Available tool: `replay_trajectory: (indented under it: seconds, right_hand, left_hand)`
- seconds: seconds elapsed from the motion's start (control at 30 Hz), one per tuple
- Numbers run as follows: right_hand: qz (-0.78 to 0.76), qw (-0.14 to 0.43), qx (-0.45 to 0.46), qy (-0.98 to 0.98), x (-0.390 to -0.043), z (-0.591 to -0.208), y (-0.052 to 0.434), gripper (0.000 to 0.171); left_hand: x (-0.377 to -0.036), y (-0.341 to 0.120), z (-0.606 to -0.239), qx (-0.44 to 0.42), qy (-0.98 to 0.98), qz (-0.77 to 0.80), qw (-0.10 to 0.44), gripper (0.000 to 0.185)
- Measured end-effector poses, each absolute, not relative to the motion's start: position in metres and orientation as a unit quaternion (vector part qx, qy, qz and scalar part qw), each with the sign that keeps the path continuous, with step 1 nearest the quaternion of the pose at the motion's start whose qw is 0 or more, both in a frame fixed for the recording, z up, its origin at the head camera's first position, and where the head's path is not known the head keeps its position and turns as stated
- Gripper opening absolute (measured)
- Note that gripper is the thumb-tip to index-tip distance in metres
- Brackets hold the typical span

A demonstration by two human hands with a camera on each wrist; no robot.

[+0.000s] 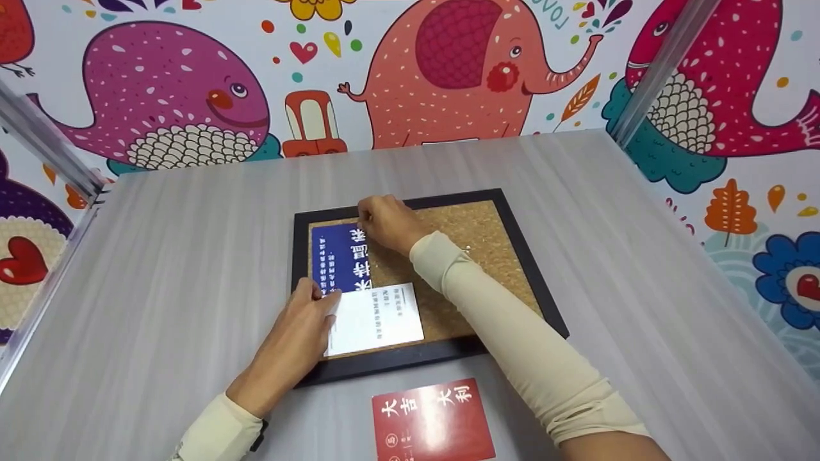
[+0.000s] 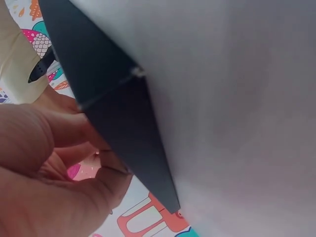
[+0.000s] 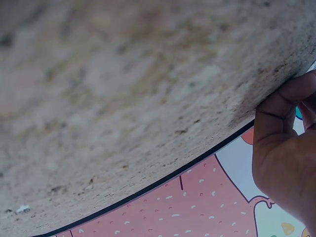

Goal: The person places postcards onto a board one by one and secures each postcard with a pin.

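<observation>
A cork board (image 1: 471,221) in a black frame (image 1: 410,355) lies on the table. On its left part are a blue card (image 1: 332,259) with white characters and, nearer to me, a white card (image 1: 384,326) with printed text. My left hand (image 1: 298,326) pinches the white card's upper left corner, where it meets the blue card. My right hand (image 1: 392,225) is bent down at the blue card's far right corner, with thumb and fingers together there. Its fingertips are hidden in the head view, and whether a small pin is between them I cannot see.
A red card (image 1: 432,419) with white characters lies on the grey table (image 1: 192,256) in front of the board. A few small whitish spots show on the cork, too small to identify. Walls printed with cartoon animals (image 1: 474,77) stand behind and at the sides.
</observation>
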State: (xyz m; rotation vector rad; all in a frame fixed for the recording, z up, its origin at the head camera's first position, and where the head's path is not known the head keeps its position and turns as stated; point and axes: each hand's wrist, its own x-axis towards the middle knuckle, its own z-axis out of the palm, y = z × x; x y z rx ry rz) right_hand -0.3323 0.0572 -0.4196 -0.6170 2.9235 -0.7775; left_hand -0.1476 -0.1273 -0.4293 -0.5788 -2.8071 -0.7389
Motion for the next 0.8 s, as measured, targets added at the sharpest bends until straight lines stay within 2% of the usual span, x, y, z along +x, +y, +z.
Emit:
replay_trajectory:
  seconds: [0.23, 0.47, 0.8]
  right_hand:
    - [-0.253, 0.026, -0.205, 0.945, -0.3312, -0.4183, 0.0581, 0.010]
    - [-0.255, 0.034, -0.195, 0.947, -0.3313, -0.4188, 0.0574, 0.010]
    - [-0.260, 0.038, -0.192, 0.946, -0.3312, -0.4186, 0.0572, 0.011]
  left_hand:
    - [-0.1468, -0.1266, -0.4307, -0.213, -0.941, -0.231, 0.123, 0.036]
    - [-0.1458, -0.1268, -0.4310, -0.216, -0.941, -0.229, 0.121, 0.034]
    - [-0.1410, -0.1266, -0.4264, -0.187, -0.947, -0.255, 0.048, 0.046]
